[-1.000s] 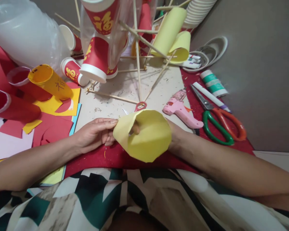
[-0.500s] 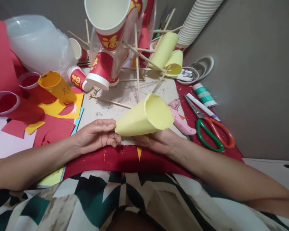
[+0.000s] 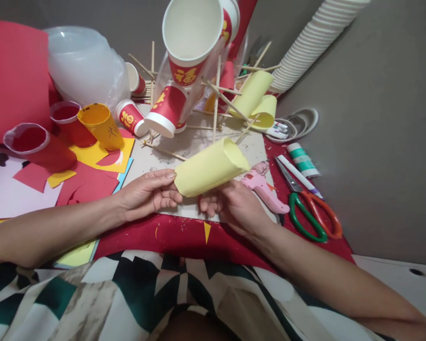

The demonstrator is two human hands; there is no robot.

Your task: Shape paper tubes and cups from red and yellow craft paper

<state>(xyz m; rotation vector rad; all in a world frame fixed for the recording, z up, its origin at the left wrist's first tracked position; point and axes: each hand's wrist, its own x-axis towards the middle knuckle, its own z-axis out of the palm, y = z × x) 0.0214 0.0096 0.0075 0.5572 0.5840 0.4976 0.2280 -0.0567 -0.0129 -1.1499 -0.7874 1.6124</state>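
A pale yellow paper tube (image 3: 209, 168) lies tilted in the air over the grey board (image 3: 142, 158), its open end toward the upper right. My left hand (image 3: 156, 192) pinches its left end between thumb and fingers. Under the tube's right part is my right hand (image 3: 237, 201), its fingers loosely bent and apart; the tube hides part of them, and no grip on the tube shows. Just right of that hand, a pink glue gun (image 3: 264, 189) rests on the board's edge.
Scissors (image 3: 307, 208) lie at right on the red cloth. Behind stand a frame of wooden sticks (image 3: 216, 104), red paper cups (image 3: 168, 104) and two yellow paper rolls (image 3: 253, 92). At left are red and orange paper cylinders (image 3: 101, 125) among paper scraps (image 3: 88, 182).
The tube has swung so its open end faces more to the right. My right hand has turned and drawn down from beneath it. The view has shifted left.
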